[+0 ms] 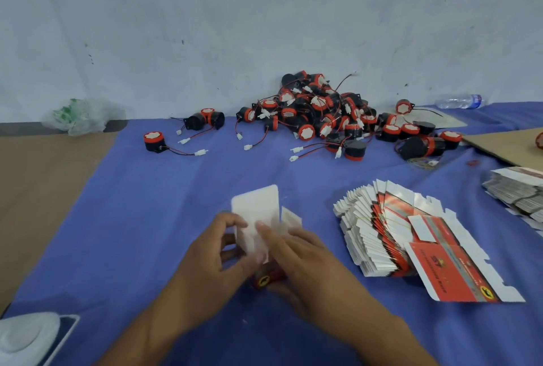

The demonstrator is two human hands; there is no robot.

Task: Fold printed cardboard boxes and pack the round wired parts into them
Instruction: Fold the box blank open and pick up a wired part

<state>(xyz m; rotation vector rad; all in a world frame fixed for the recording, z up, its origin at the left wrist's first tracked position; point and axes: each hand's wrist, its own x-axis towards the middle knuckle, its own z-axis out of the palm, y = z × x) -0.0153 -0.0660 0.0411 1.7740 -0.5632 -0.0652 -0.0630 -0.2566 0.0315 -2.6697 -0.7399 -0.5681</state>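
Gripping the half-folded cardboard box (256, 204) by its 9 o'clock edge with curled fingers of the left hand (216, 251); pressing straight fingers of the right hand (296, 254) onto its white flap from 4 o'clock. Box between both hands, white inside up. Round wired parts (317, 112) heaped well apart at 12 o'clock, flat boxes (382, 230) fanned at 3 o'clock
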